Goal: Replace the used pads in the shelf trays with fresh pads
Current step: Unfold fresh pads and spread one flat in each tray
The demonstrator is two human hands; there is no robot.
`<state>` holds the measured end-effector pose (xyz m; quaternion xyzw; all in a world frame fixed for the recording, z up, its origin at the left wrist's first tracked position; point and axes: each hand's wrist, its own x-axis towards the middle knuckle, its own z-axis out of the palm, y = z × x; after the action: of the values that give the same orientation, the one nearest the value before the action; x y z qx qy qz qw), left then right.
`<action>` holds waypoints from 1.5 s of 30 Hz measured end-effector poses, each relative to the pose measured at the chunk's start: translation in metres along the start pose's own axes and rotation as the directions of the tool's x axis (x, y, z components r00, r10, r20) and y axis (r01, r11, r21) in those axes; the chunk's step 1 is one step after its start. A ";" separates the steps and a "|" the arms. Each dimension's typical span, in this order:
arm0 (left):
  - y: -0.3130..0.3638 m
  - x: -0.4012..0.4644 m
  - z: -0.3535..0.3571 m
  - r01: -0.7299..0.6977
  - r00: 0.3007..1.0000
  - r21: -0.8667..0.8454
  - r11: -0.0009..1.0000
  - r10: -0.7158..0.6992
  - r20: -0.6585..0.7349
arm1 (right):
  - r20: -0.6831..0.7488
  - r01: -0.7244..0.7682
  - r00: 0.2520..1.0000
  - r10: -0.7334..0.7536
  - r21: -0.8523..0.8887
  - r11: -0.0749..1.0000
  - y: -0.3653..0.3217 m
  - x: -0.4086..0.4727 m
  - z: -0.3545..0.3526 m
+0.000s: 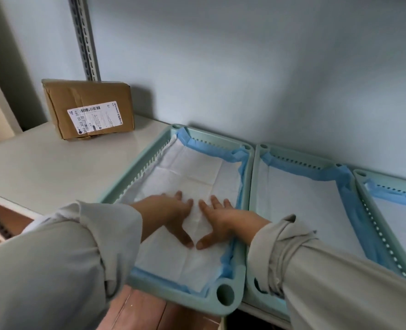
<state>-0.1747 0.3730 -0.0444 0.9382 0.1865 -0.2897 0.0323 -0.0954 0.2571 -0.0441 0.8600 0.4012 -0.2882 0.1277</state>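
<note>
At lower centre, the left hand (173,214) and right hand (217,221) press flat, fingers straight, on the white pad (190,184) lining the left tray (223,303), blue edges turned up its walls. Bare shelf (54,167) spreads left toward a cardboard box (87,108); the middle tray (256,186) touches its right rim.

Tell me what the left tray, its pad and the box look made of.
Left tray: pale green moulded plastic, smooth, slotted walls. Pad: soft white quilted sheet with blue film edging, creased, probably absorbent paper. Box: brown cardboard, taped, printed paper label.
</note>
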 end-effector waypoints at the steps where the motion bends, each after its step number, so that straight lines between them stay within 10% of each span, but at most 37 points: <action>1: 0.006 -0.008 0.007 0.000 1.000 -0.010 1.000 0.000 0.027 | -0.004 -0.008 1.000 0.008 -0.004 1.000 -0.004 -0.003 -0.002; 14: 0.023 -0.043 0.019 -0.038 0.999 -0.001 0.999 0.038 -0.008 | 0.079 0.161 0.982 -0.170 0.111 0.981 -0.032 -0.081 -0.001; 21: 0.018 -0.084 0.020 -0.122 0.948 -0.092 0.988 0.144 0.283 | 0.265 0.232 0.943 -0.203 -0.083 0.969 -0.043 -0.126 0.005; 27: 0.024 -0.119 0.003 -0.126 0.916 -0.226 0.966 0.201 0.346 | -0.024 0.290 0.952 -0.305 -0.248 0.924 -0.045 -0.138 0.021; 33: 0.033 -0.115 0.002 -0.214 0.969 0.069 0.974 0.203 0.138 | -0.170 0.243 0.942 -0.290 -0.252 0.937 -0.036 -0.127 0.009; 45: 0.052 -0.113 -0.007 -0.209 0.967 0.155 0.965 0.181 0.180 | -0.287 0.251 0.940 -0.185 0.211 0.945 -0.006 -0.124 0.007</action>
<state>-0.2379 0.2880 0.0217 0.9241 0.0638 -0.3767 -0.0054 -0.1665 0.1814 0.0248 0.8496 0.4694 -0.2311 -0.0664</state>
